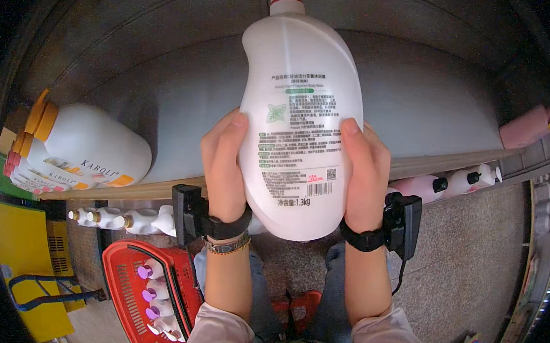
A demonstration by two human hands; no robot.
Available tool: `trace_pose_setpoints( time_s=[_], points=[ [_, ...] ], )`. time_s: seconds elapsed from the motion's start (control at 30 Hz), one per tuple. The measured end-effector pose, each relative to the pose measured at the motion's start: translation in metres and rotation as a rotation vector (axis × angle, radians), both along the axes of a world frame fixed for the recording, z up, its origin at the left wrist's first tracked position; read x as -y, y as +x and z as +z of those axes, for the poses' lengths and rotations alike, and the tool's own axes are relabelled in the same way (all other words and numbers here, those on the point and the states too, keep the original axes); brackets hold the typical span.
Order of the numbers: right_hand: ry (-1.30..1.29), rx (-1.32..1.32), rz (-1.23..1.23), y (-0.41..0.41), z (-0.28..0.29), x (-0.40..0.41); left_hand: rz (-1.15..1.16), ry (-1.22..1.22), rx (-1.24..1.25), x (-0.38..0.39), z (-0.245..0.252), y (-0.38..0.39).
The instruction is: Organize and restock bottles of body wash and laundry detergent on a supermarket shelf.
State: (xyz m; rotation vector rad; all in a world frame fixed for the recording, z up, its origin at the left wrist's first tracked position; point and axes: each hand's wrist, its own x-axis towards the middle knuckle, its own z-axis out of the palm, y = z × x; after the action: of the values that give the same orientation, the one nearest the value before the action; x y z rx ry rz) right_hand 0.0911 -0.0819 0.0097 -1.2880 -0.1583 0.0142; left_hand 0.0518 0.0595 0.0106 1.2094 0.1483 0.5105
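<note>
Between both palms I hold a large white pump bottle of body wash (303, 106), its printed back facing me. The pump head at the top has a red ring, and its spout points left. My left hand (225, 163) grips the bottle's left side, with the thumb along its edge. On the opposite side, my right hand (368, 173) presses with its thumb on the front face. The bottle is upright in the picture, in front of a grey shelf (194, 89). Each wrist wears a black strap with a device on it.
White KABOLI bottles (100, 145) with orange or pink tops line the shelf's left end. A pink package (529, 127) lies at its right. Smaller bottles (137, 220) stand on a lower level. A red basket (119, 275) with several bottles sits on the floor beside a blue-handled cart (52, 282).
</note>
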Motion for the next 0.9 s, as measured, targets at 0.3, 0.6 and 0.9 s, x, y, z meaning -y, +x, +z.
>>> trace_pose_setpoints(
  time_s=[0.3, 0.6, 0.9],
  points=[
    [-0.014, 0.033, 0.0, 0.0004, -0.001, 0.0003, 0.01, 0.029, -0.003, -0.0001, -0.0005, -0.0017],
    [-0.034, 0.033, 0.0, 0.002, -0.002, 0.0005, 0.002, 0.022, -0.025, -0.0004, 0.0011, 0.0002],
    [-0.018, 0.042, -0.01, 0.001, -0.0022, 0.0003, 0.004, -0.004, 0.003, -0.0007, -0.0026, 0.0003]
  ],
)
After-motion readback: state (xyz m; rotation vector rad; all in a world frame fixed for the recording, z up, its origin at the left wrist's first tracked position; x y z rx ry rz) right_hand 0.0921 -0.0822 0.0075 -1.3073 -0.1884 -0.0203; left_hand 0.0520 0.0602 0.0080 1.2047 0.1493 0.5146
